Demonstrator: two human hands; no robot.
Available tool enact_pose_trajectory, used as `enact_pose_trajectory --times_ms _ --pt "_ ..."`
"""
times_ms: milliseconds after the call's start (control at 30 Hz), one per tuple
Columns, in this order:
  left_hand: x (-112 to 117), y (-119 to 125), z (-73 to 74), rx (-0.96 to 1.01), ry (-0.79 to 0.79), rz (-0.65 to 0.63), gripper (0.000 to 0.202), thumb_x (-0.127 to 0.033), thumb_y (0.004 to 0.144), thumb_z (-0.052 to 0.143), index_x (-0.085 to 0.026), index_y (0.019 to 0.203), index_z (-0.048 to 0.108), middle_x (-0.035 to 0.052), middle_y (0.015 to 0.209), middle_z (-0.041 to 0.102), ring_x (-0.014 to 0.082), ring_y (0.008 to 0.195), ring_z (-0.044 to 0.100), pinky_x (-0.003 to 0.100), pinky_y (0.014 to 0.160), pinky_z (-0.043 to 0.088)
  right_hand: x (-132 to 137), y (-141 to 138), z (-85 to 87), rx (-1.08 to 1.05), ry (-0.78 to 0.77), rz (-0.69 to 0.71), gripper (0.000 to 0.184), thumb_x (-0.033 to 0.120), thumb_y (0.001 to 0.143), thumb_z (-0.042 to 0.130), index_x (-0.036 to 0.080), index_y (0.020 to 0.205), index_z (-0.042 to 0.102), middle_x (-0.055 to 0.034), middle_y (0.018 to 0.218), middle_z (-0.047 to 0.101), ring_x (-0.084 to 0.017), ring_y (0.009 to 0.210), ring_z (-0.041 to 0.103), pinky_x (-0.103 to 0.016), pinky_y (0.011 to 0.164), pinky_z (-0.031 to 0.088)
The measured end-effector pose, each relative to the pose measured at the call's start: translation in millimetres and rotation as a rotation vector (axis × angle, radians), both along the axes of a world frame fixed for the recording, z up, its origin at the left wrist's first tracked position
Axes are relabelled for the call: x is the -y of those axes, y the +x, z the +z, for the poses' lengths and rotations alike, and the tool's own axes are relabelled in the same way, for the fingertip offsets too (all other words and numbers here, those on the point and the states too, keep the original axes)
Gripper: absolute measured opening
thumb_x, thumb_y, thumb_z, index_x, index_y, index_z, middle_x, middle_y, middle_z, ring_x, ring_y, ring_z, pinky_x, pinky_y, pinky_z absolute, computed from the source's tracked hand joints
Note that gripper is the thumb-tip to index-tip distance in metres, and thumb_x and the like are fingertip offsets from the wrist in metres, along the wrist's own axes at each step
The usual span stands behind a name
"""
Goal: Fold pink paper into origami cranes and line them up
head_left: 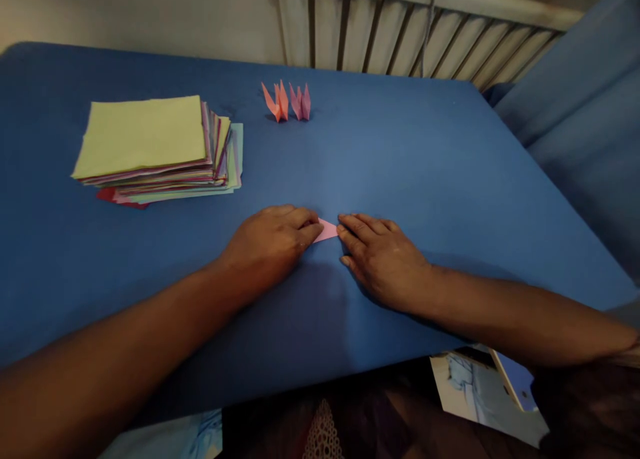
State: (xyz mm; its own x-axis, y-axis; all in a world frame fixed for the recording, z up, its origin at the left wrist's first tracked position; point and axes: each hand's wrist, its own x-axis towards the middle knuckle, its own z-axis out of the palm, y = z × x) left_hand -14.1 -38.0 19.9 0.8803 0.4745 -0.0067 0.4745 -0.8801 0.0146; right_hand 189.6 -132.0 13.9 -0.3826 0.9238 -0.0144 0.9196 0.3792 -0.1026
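Observation:
A small pink folded paper (327, 230) lies flat on the blue table, narrowing to a point on its right side. My left hand (277, 239) covers its left part, the thumb and fingers closed on it. My right hand (385, 256) rests palm down at the paper's right tip, its fingers stretched out and their ends touching the tip. How the paper is folded under my left fingers is hidden.
A thick stack of coloured paper sheets (143, 136), pale yellow on top, stands at the left. Farther back are an orange folded paper figure (279, 103) and a purple one (301, 103). A radiator (360, 29) lines the wall behind the blue table (400, 152); a blue curtain (585, 86) hangs at right.

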Motion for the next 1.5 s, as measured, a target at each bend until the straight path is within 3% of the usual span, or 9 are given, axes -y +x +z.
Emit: enact_pose_trajectory --times_ms 100,200,267,433,867,1067,1300,1367,1500 --pt "0 -1 -0.4 0.014 -0.011 0.009 0.036 -0.016 0.098 0.038 -0.017 0.12 0.067 0.0099 0.122 0.067 0.0244 0.103 0.062 0.037 0.087 0.045 1 7 2.8 -0.09 -0.007 -0.033 0.044 0.028 0.101 0.038 0.01 0.135 0.06 -0.0162 0.148 0.052 -0.03 0.132 0.052 -0.047 0.108 0.044" --pt "1 -1 0.2 0.018 -0.02 0.018 0.036 -0.015 0.097 0.039 -0.016 0.117 0.068 0.0103 0.12 0.068 0.025 0.103 0.062 0.037 0.087 0.046 -1 11 3.7 -0.137 0.008 -0.1 0.046 0.028 0.1 0.039 0.008 0.138 0.056 -0.0176 0.149 0.05 -0.03 0.131 0.053 -0.046 0.107 0.045" --pt "1 0 0.7 0.006 -0.024 0.036 0.034 -0.016 0.097 0.039 -0.016 0.116 0.067 0.0102 0.119 0.068 0.0251 0.103 0.061 0.037 0.087 0.047 -2 10 2.8 -0.108 0.014 -0.093 0.049 0.026 0.099 0.04 0.006 0.143 0.05 -0.0192 0.15 0.048 -0.032 0.132 0.051 -0.048 0.107 0.045" --pt "-1 0 -0.1 -0.004 -0.075 0.111 0.031 -0.018 0.097 0.04 -0.014 0.115 0.065 0.011 0.12 0.066 0.0249 0.104 0.06 0.036 0.084 0.048 -2 5 0.4 -0.042 0.005 -0.032 0.046 0.024 0.1 0.038 0.01 0.141 0.053 -0.0168 0.15 0.048 -0.033 0.134 0.048 -0.051 0.108 0.042" --pt "3 4 8.6 -0.07 0.036 0.068 0.026 -0.014 0.096 0.041 -0.013 0.099 0.067 0.0105 0.103 0.068 0.0236 0.092 0.061 0.033 0.076 0.045 -3 5 2.1 -0.076 -0.006 -0.046 0.048 0.024 0.1 0.039 0.008 0.144 0.049 -0.0179 0.15 0.049 -0.031 0.133 0.049 -0.049 0.108 0.042" --pt "2 3 6.3 -0.052 0.056 0.059 0.026 -0.015 0.096 0.041 -0.013 0.096 0.067 0.0106 0.099 0.068 0.0227 0.089 0.061 0.033 0.074 0.045 1 1 0.1 0.045 0.011 -0.013 0.046 0.022 0.101 0.035 0.012 0.143 0.051 -0.0169 0.151 0.048 -0.032 0.136 0.046 -0.049 0.106 0.041" --pt "3 2 8.0 -0.028 -0.019 0.07 0.031 -0.014 0.095 0.038 -0.012 0.099 0.069 0.0118 0.103 0.069 0.0251 0.091 0.062 0.037 0.077 0.047 6 7 7.3 0.089 0.032 -0.015 0.042 0.02 0.101 0.035 0.009 0.13 0.062 -0.0175 0.142 0.057 -0.031 0.12 0.058 -0.046 0.098 0.045" --pt "2 1 7.2 -0.026 -0.04 0.056 0.032 -0.014 0.095 0.038 -0.012 0.103 0.069 0.0128 0.106 0.069 0.0257 0.094 0.062 0.038 0.08 0.048 2 3 8.2 0.034 0.074 -0.06 0.044 0.024 0.102 0.033 0.008 0.135 0.058 -0.0178 0.147 0.052 -0.031 0.127 0.054 -0.046 0.104 0.043" --pt "2 -3 4.0 -0.032 -0.023 0.03 0.031 -0.017 0.096 0.04 -0.011 0.111 0.067 0.0134 0.114 0.068 0.0246 0.099 0.062 0.036 0.084 0.048 -7 -13 0.2 -0.041 0.091 -0.01 0.059 0.038 0.102 0.04 0.005 0.15 0.038 -0.0178 0.161 0.031 -0.032 0.148 0.029 -0.048 0.117 0.03"
